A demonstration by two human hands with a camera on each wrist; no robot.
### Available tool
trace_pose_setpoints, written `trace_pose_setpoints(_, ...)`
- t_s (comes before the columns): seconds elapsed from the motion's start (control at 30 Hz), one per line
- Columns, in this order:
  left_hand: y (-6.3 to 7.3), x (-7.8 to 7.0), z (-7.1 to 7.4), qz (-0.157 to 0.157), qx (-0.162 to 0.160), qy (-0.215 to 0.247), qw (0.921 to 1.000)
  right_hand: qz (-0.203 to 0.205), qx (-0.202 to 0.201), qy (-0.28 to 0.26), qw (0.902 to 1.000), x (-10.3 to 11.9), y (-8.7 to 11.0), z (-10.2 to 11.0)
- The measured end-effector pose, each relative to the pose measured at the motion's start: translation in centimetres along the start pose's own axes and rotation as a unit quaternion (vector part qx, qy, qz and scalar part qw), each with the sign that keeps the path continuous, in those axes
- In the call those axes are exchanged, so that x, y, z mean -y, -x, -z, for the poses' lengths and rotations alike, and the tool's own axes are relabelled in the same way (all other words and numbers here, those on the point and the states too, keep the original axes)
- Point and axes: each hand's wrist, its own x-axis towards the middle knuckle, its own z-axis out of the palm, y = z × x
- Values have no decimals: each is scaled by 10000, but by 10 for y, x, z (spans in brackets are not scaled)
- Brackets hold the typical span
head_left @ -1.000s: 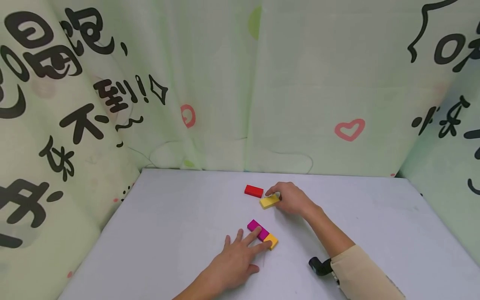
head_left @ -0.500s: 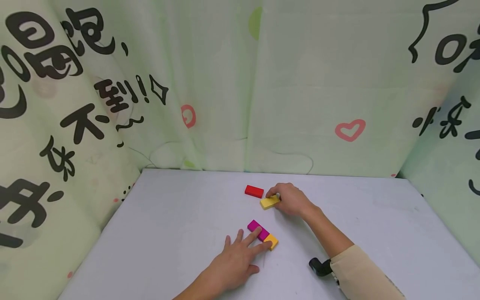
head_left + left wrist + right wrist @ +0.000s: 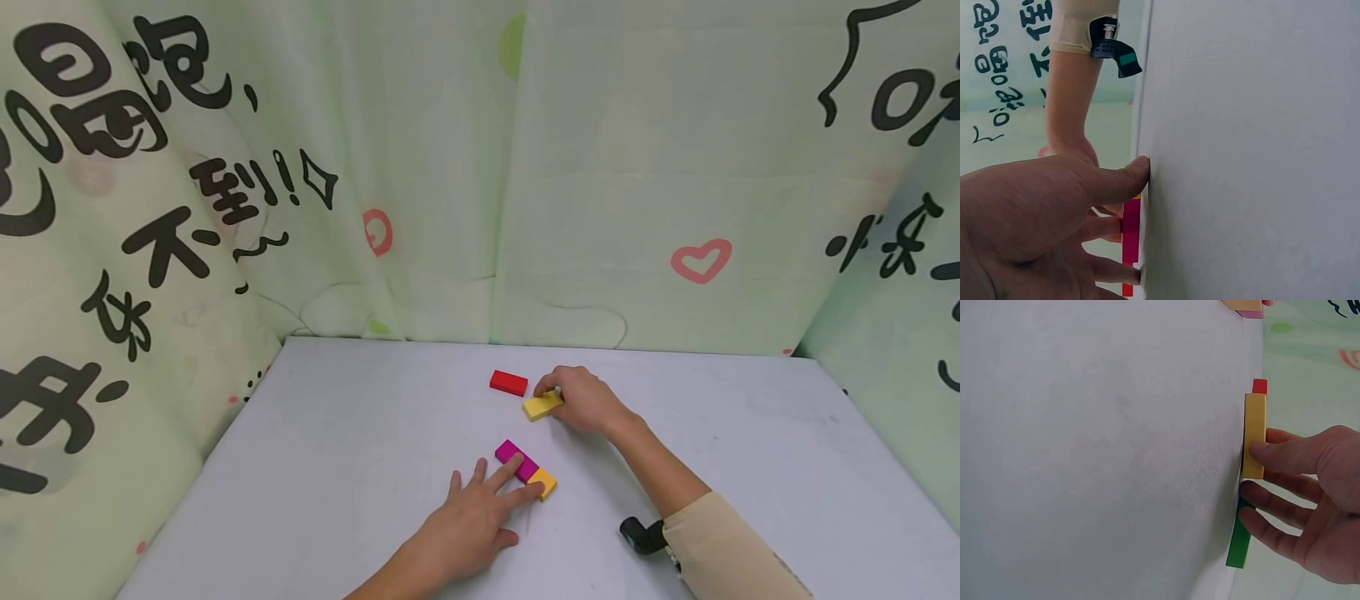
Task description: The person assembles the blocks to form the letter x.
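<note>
My left hand (image 3: 472, 521) lies with its fingers spread, the index fingertip on an orange block (image 3: 543, 481) and the middle fingertip on a magenta block (image 3: 513, 456). Those two blocks sit end to end on the white table. Farther back, my right hand (image 3: 585, 400) pinches a yellow block (image 3: 1255, 428) between thumb and fingers, low over the table. Its other fingers reach beside a green block (image 3: 1239, 540), which the hand hides in the head view. Just left of the yellow block, slightly behind it, lies a red block (image 3: 508, 382).
The white table (image 3: 337, 425) ends at a printed pale green curtain (image 3: 600, 208) behind and at both sides. A black wrist camera (image 3: 640, 535) juts from the right sleeve (image 3: 727, 546) over the table.
My right hand and the yellow block have shifted very slightly right. My left hand and the magenta, orange and red blocks stay in place.
</note>
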Motion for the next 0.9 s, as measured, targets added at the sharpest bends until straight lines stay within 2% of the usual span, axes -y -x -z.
trace_pose_setpoints(0.43, 2, 0, 0, -68, -51, -76, 9999, 119, -44, -82, 9999, -2, 2, 2)
trace_pose_setpoints(0.9, 2, 1, -1, -117, -92, -103, 9998, -17, -24, -175, 9998, -4, 9, 4)
